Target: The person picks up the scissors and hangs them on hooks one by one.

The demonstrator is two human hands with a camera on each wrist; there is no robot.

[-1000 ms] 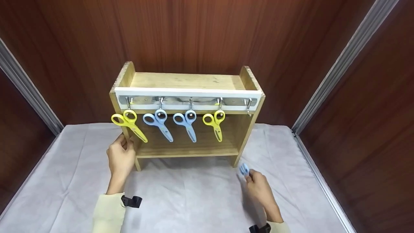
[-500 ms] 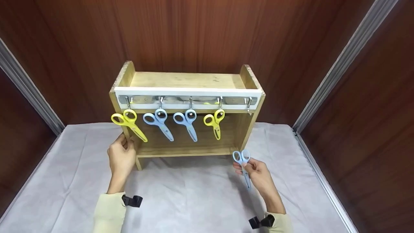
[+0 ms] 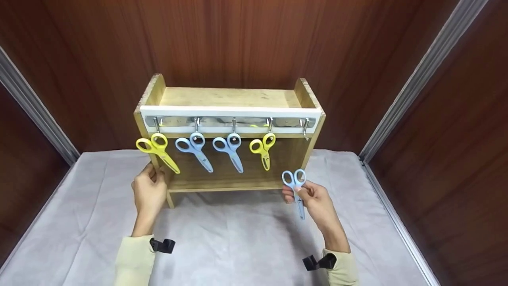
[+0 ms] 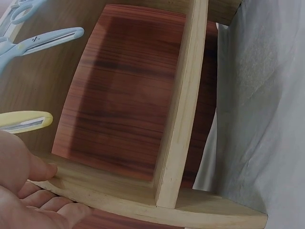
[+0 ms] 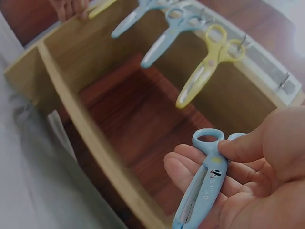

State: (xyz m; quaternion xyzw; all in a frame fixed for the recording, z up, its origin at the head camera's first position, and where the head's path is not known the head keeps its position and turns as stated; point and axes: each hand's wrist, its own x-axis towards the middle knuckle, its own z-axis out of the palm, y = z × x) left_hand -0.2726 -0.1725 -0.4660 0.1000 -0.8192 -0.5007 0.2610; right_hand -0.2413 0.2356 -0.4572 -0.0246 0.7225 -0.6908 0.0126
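Observation:
My right hand [image 3: 319, 202] pinches a pair of light blue scissors [image 3: 298, 198] below the finger loops, blades pointing down, in front of the shelf's lower right corner. In the right wrist view the thumb presses the blue scissors [image 5: 207, 179] against the fingers. My left hand [image 3: 150, 190] grips the left side panel of the wooden shelf [image 3: 230, 186], thumb inside and fingers outside. From hooks on the front rail [image 3: 254, 109] hang yellow scissors [image 3: 160, 151], two blue pairs [image 3: 195, 149] and another yellow pair [image 3: 263, 149]. The rightmost hook [image 3: 306, 129] carries nothing.
The shelf stands on a grey cloth [image 3: 226, 238], with its open upper ledge [image 3: 230, 97] above the hook rail. Brown wood-grain panels [image 3: 246, 39] rise behind and at both sides, joined by metal corner strips [image 3: 416, 87].
My right hand has risen toward the shelf and turned the blue scissors so that the loops point up. My left hand keeps its grip on the side panel.

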